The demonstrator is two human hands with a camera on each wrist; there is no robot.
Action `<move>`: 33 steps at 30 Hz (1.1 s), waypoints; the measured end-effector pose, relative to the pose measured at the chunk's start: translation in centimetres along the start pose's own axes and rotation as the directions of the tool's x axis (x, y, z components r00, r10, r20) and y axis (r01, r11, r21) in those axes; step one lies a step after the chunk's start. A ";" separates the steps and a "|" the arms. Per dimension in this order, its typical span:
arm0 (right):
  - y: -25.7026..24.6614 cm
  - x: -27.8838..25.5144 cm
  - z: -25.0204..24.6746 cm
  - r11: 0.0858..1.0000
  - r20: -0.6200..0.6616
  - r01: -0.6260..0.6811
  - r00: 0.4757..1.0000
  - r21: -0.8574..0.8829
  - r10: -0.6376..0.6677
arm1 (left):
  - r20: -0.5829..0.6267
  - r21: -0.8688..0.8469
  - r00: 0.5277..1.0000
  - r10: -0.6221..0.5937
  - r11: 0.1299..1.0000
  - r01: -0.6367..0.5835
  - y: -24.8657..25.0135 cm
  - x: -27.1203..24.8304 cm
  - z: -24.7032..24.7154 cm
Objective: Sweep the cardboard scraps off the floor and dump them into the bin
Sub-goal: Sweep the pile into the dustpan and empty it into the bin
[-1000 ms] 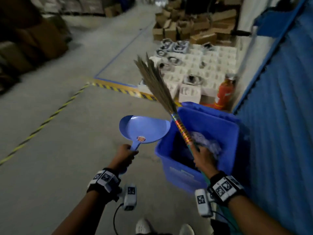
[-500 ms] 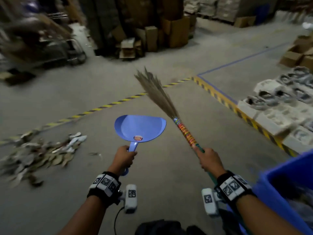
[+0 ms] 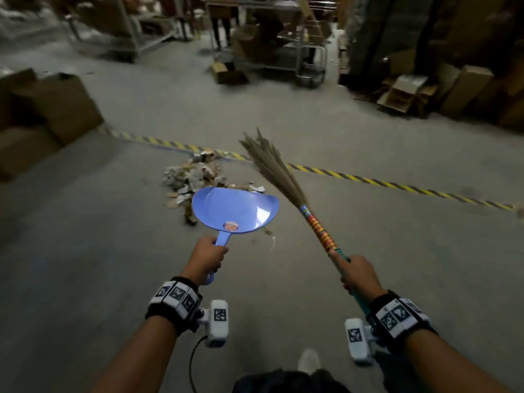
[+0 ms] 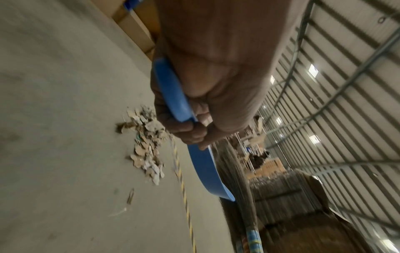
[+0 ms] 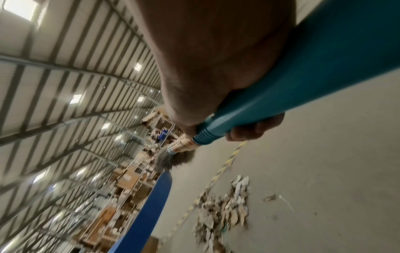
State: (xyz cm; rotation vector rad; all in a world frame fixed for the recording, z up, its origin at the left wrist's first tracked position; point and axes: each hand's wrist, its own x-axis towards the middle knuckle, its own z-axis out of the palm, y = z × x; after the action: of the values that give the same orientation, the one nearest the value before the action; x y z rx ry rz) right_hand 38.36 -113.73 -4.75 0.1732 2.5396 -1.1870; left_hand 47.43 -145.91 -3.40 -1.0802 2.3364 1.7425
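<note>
The left hand [image 3: 204, 258] is curled tightly round the handle of a blue plastic dustpan [image 3: 235, 209], holding it in the air with the pan's mouth facing forward and its inside bare apart from a round sticker near the handle. The right hand [image 3: 357, 275] is wrapped round the teal handle of a straw broom [image 3: 286, 180] with a multicoloured banded neck, bristles raised and pointing up and to the left, clear of the grey concrete floor [image 3: 85, 251]. A heap of torn cardboard scraps [image 3: 194, 174] lies on that floor just beyond the dustpan, touching a yellow-and-black striped floor line [image 3: 397, 187]; a few stray bits lie nearer, below the pan. Brown cardboard boxes [image 3: 54, 109] stand at the left, and metal trolleys [image 3: 283, 52] and more cartons at the back.
</note>
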 end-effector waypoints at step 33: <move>-31.5 43.2 32.6 0.887 0.549 0.178 0.830 -0.425 0.097 | -0.320 -0.371 0.778 -0.540 0.828 0.421 -0.6 44.2 -21.0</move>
State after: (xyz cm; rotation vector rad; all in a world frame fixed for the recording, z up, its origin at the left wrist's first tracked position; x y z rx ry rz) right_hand -1.90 -160.23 -16.38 -0.3099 2.2031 -0.4940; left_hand 21.90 -186.25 -14.45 -2.0674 1.7361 1.7847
